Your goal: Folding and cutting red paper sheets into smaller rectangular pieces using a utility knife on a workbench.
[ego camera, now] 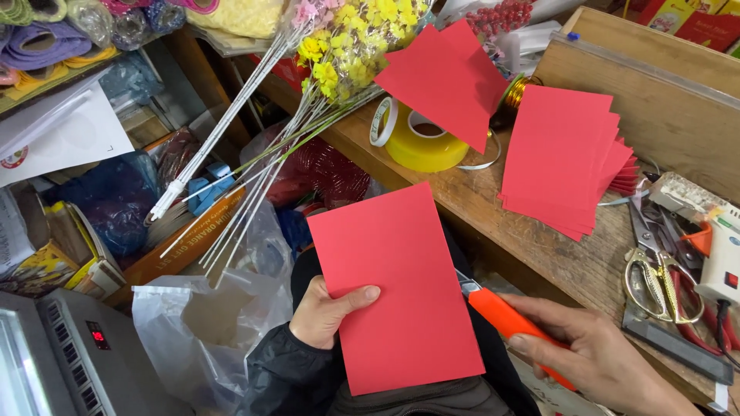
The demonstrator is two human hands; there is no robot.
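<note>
Partly hidden, the blade of the orange utility knife (505,316) slips behind the right edge of the red paper sheet (401,289), so only a short metal stub shows beside the paper. The right hand (597,358) is closed around the knife's orange handle, and its wrist runs out of the lower frame edge. The left hand (327,312) pinches the sheet at its left edge, thumb on the front and the other fingers hidden behind the paper. Held upright and slightly tilted, the sheet sits between the two hands, above the person's dark lap. On the wooden bench (539,246) lie a stack of red sheets (559,158), scissors (655,266) and a yellow tape roll (420,142).
</note>
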